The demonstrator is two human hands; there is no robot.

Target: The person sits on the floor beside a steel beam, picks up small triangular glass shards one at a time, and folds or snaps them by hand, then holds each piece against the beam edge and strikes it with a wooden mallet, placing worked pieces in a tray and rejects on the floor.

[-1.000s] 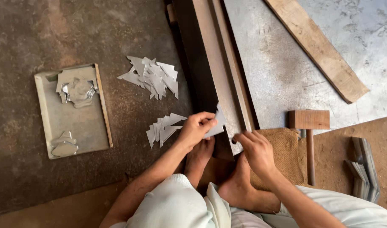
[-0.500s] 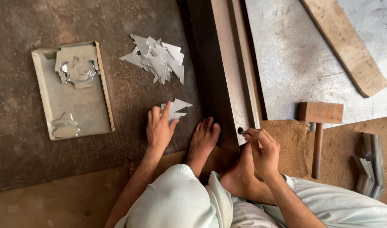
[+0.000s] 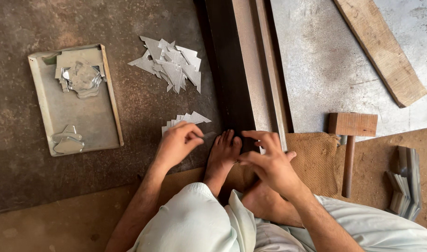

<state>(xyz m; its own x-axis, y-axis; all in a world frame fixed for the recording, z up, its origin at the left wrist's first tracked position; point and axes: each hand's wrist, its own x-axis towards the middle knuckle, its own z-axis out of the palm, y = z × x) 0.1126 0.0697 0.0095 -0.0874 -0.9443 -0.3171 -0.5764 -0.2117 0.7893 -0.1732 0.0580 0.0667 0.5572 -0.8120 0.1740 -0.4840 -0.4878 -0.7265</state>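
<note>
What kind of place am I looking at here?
Probably a small sheet-metal workshop, worked on the floor: piles of cut metal triangles, a wooden mallet, and a long steel bar. The left hand picks at a smaller stack.

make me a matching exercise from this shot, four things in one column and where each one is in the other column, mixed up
Things:
1. wooden mallet
2. metal tray
3. left hand
4. wooden plank

Places:
A. far left on the dark floor, with cut metal shapes lying in it
B. top right, lying slantwise on the grey sheet
C. at the small stack of triangular metal pieces, pinching a thin piece
D. right of the burlap mat, head away from the person, handle towards them

Pairs: 1-D, 2-A, 3-C, 4-B
</note>
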